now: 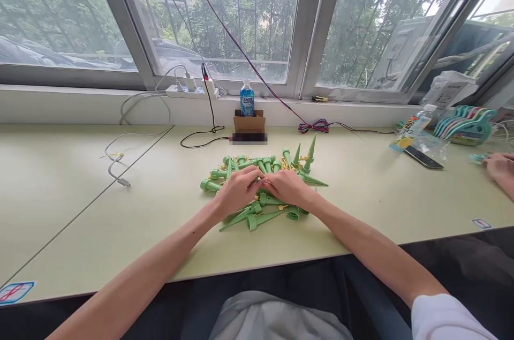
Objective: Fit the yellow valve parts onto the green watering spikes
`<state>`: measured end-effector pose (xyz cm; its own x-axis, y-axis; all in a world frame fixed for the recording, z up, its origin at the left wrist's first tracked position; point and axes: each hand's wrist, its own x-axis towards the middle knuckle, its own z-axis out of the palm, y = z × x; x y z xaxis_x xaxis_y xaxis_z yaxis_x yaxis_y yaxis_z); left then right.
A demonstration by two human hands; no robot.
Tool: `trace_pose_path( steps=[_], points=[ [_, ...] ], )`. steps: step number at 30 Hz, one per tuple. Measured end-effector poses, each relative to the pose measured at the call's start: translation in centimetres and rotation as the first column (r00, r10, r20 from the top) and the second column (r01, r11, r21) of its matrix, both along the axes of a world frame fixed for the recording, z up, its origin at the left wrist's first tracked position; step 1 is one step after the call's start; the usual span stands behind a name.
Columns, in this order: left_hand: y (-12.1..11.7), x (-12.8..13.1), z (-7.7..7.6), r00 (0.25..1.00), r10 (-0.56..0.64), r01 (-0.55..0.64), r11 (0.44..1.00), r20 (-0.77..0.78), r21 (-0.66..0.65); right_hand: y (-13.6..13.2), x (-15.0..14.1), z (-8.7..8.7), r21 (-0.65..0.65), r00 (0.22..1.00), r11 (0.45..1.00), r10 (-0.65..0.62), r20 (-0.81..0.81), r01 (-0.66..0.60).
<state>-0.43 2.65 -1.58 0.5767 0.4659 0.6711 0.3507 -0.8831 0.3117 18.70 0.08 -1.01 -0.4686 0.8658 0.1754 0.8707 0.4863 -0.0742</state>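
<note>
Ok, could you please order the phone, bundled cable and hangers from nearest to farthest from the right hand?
1. Bundled cable: ahead and slightly right of the right hand.
2. Phone: well to the right.
3. Hangers: far right, beyond the phone.

Two bottles (247, 102), one cardboard box (249, 125), one phone (423, 158), one power strip (193, 92), two stickers (16, 293); of green spikes (270, 218), more than ten, exact number hidden by overlapping.

Pale table (160, 227): grn cones (265, 219), yel bits (287, 164) piled ctr; box (249, 124) behind; phone (423, 158), btl (413, 128) on R; gry cable (116, 170) L.
</note>
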Motion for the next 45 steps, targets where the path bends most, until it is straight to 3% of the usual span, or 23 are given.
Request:
trace_pose_path(
  steps=[12, 27, 33, 37, 41, 45],
  points=[
    [-0.2, -0.1, 0.4, 1.000, -0.003, 0.004, 0.999, 0.012, -0.036, -0.2, 0.1, -0.1, 0.035, 0.999, 0.999, 0.025, -0.024, -0.024],
    [-0.1, -0.2, 0.3, 1.000, -0.022, 0.022, 0.999, 0.004, -0.030, -0.2, -0.3, -0.3, 0.028, 0.999, 0.999, -0.037, 0.024, 0.036],
    [-0.1, 0.1, 0.3, 0.999, 0.035, -0.034, 0.998, 0.022, -0.047, 0.0, -0.3, -0.4, 0.117, 0.981, 0.988, -0.079, -0.177, 0.101],
    [-0.3, 0.2, 0.3, 0.996, 0.088, -0.084, 0.982, 0.017, -0.169, 0.2, -0.2, -0.6, 0.206, 0.941, 0.977, 0.011, -0.338, 0.062],
    [-0.7, 0.2, 0.5, 0.996, 0.071, -0.052, 0.945, 0.047, -0.323, 0.4, -0.1, -1.0, 0.291, 0.901, 0.957, 0.116, -0.419, 0.012],
    [-0.8, 0.2, 0.6, 0.998, 0.005, 0.015, 0.939, 0.058, -0.344, 0.3, -0.2, -1.1, 0.356, 0.840, 0.934, 0.210, -0.500, -0.022]
  ],
)
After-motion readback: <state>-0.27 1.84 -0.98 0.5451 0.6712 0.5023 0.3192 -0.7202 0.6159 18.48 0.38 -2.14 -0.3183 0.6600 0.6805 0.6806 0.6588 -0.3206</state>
